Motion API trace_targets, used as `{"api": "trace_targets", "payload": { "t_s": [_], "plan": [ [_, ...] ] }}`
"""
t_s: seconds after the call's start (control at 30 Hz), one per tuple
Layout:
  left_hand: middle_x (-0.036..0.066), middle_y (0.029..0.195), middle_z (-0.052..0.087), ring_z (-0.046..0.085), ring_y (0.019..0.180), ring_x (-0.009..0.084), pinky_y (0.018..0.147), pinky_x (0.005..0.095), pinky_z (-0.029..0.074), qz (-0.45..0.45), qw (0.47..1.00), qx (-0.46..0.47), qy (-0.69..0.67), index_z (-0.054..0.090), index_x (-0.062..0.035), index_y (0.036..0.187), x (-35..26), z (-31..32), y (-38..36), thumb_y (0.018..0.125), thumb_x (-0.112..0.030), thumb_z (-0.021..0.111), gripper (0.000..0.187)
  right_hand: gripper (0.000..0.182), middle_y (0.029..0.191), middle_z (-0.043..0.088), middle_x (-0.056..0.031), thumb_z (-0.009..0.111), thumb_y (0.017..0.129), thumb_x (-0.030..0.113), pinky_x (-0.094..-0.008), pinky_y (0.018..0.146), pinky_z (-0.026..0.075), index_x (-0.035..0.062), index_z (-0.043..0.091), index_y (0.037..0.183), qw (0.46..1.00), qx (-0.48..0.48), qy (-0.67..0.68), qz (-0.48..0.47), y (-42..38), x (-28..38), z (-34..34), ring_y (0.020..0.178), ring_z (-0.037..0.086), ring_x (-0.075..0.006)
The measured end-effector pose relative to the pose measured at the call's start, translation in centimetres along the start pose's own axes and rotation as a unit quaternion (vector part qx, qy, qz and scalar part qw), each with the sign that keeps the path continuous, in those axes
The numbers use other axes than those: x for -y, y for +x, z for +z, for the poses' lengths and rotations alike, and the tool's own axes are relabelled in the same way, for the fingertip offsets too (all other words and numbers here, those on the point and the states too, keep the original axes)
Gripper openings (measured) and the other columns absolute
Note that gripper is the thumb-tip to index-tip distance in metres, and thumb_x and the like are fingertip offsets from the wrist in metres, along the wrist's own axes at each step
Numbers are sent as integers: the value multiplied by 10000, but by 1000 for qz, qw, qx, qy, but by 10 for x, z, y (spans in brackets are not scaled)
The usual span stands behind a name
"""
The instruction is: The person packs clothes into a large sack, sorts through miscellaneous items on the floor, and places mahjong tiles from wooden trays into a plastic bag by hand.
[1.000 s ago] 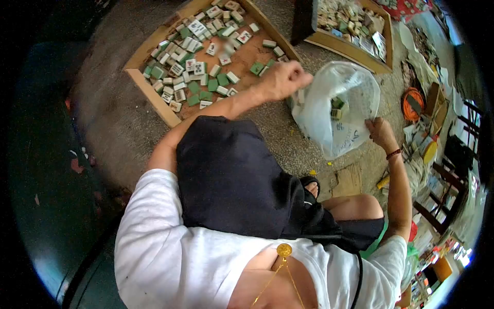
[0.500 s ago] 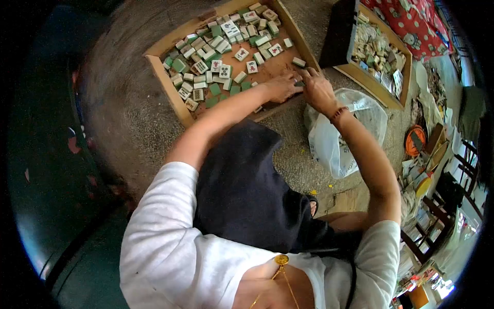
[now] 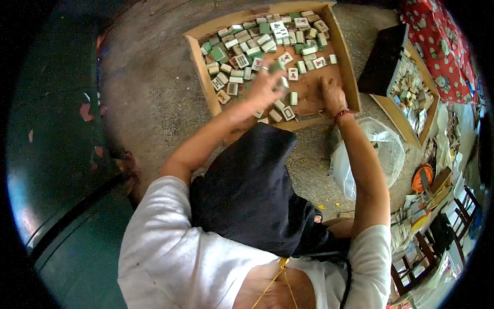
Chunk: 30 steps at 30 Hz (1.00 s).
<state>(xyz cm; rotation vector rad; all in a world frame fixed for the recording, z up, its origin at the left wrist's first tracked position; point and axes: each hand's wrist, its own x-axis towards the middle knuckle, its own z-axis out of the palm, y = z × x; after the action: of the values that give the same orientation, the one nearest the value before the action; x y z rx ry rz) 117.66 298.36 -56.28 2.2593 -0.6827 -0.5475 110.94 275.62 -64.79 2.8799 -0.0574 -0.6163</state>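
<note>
Closest, a white shirt (image 3: 164,247) and gold pendant chain (image 3: 283,263) show below the person's black-clad knee (image 3: 242,195). Beyond it, a translucent plastic bag (image 3: 388,152) sits on the rough floor (image 3: 149,108), partly hidden by the right forearm. The right hand (image 3: 333,97), with a red bracelet (image 3: 343,114) at the wrist, reaches over the near rim into the right part of a shallow wooden tray (image 3: 346,56), fingers pointing down at its base; whether they grip anything cannot be told. The left hand (image 3: 266,87) is blurred above the tray, with two smeared tiles at its fingertips, and whether it grasps or frees them is unclear. Mahjong tiles (image 3: 242,61), white and green, crowd the tray's left and far parts, some face up. Farther right stand a wooden box (image 3: 397,122) of more small pieces, a black panel (image 3: 382,62) beside it, and a red patterned cloth (image 3: 442,51).
</note>
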Motion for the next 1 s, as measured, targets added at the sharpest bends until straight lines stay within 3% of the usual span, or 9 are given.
{"api": "trace_targets", "payload": {
  "t_s": [0.13,0.2,0.27,0.3,0.4,0.67,0.7,0.9,1.0],
  "plan": [
    [190,1198,260,539,897,317,746,342,524,-102,991,-63,61,476,-98,1067,71,-46,11,654,-20,653,456,624,844,588,-193,556,671,30,-346,671,474,29,299,1239,962,-29,270,-44,-6,46,-8,784,590,-270],
    [218,1283,225,434,1046,395,900,461,396,-117,986,-23,115,346,-168,1249,106,-59,21,648,-232,696,699,612,865,580,-200,580,652,40,-359,679,470,5,318,1205,911,-38,410,-34,-1,64,-13,782,584,-293],
    [234,1343,203,255,1210,422,995,493,248,-94,974,29,202,268,-165,1323,135,-55,35,596,-528,672,907,588,951,559,-188,645,663,98,-362,696,466,18,339,1159,798,-119,591,0,6,78,-2,832,568,-301],
    [234,1343,203,255,1210,422,995,493,248,-96,974,31,202,268,-165,1323,128,-55,38,596,-528,672,907,588,951,559,-188,645,663,98,-362,696,466,18,339,1159,797,-117,592,0,8,85,-8,832,568,-301],
    [231,1343,218,264,1218,395,973,494,271,-146,975,58,157,312,-85,1300,109,-52,49,583,-678,583,969,671,1119,483,-159,682,714,212,-358,673,482,30,293,1230,574,47,812,96,8,104,-49,962,501,-251],
    [155,1159,431,435,1075,304,886,382,378,-42,995,48,70,534,-93,1070,103,-43,45,701,-530,588,575,725,1195,421,-169,658,695,424,-428,658,508,38,362,1233,551,139,817,97,26,95,-84,1033,473,-290],
    [156,1141,443,437,1070,301,882,383,378,-38,996,80,28,539,-101,1061,97,-42,47,721,-522,574,543,694,1187,427,-146,643,705,437,-417,661,508,42,381,1213,592,89,797,83,31,105,-71,1015,478,-284],
    [160,1113,468,451,1057,298,860,367,397,-49,998,19,36,637,-108,938,91,-28,48,724,-519,578,467,544,1129,466,-98,551,771,468,-387,637,506,113,433,1165,433,166,874,144,27,116,-73,960,508,-247],
    [89,959,503,560,835,207,412,280,489,-125,988,15,-88,642,-101,903,78,-33,39,700,-428,648,384,429,1033,512,-54,424,831,508,-352,629,491,173,470,1096,291,205,924,141,18,122,-74,863,531,-182]
  ]
}}
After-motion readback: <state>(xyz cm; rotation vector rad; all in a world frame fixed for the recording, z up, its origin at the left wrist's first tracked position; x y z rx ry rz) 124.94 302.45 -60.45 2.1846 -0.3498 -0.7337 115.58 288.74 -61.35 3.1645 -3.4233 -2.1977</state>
